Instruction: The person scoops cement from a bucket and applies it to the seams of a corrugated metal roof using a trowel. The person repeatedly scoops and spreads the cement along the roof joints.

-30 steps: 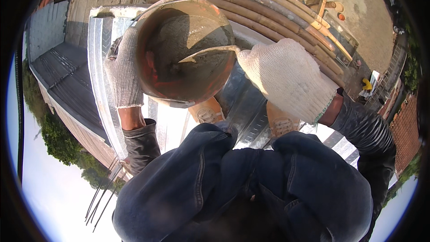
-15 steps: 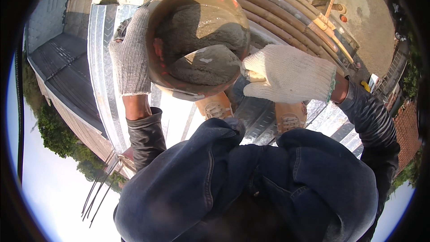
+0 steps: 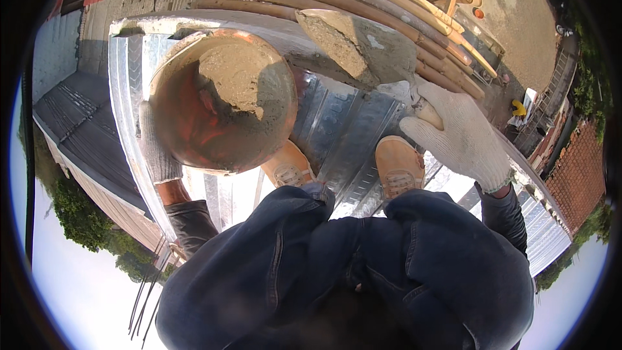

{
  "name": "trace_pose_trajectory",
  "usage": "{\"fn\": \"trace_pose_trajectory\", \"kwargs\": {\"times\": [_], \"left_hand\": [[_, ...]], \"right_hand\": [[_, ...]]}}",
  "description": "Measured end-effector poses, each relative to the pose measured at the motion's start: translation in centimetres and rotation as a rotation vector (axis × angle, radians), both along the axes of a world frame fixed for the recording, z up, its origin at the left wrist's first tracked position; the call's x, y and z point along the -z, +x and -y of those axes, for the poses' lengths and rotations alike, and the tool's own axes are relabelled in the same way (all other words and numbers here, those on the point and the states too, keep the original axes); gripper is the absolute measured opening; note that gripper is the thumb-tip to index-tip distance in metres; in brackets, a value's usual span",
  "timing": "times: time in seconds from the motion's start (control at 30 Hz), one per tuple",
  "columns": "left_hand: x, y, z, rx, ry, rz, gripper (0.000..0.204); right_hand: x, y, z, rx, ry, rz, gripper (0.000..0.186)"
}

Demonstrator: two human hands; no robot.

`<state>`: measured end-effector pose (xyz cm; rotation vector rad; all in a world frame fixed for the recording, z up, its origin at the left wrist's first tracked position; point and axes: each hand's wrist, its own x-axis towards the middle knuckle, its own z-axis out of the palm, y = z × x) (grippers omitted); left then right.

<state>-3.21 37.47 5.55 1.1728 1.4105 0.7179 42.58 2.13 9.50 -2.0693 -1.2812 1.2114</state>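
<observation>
The left hand (image 3: 159,142), gloved, is at 9 o'clock against the outer wall of the bucket (image 3: 175,113), which sits at 10 o'clock with its mouth turned up to the view; the fingers pass behind that wall, so I cannot tell whether they are closed on it. The right hand (image 3: 461,133), at 3 o'clock, is clamped round the handle of the trowel (image 3: 395,55); the blade reaches toward 1 o'clock, a strip of mortar (image 3: 337,50) along its left side, the bamboo poles (image 3: 382,6) behind it.

That strip looks the likeliest loss; a roll of the wrist toward 9 o'clock could slide it off the edge. The bucket's mortar is heaped toward 12 o'clock, away from the supporting hand; a weak hold there could let the bucket swing or tip over the left shoe (image 3: 288,167). The ribbed metal sheeting (image 3: 343,133) underfoot may be slick; a slipping sole could upset both loads.
</observation>
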Motion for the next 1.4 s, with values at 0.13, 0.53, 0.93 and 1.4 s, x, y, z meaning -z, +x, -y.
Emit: {"fn": "trace_pose_trajectory", "kwargs": {"times": [0.13,0.53,0.93,1.4], "left_hand": [[-0.5,1.7,0.4,-0.014,-0.074,0.009,0.052],[-2.5,3.3,0.2,-0.046,-0.069,-0.09,0.057],[-3.0,4.6,0.6,-0.027,-0.062,-0.08,0.058],[-2.9,5.2,0.7,-0.005,-0.07,-0.038,0.057]], "right_hand": [[3.0,-2.0,-0.7,-0.132,-0.046,0.216,0.033],[4.7,-8.0,-0.3,-0.405,-0.039,0.415,0.031],[-0.1,-3.8,3.8,-0.165,-0.296,0.177,0.024],[5.1,0.0,3.3,-0.24,-0.035,0.132,0.03]]}}
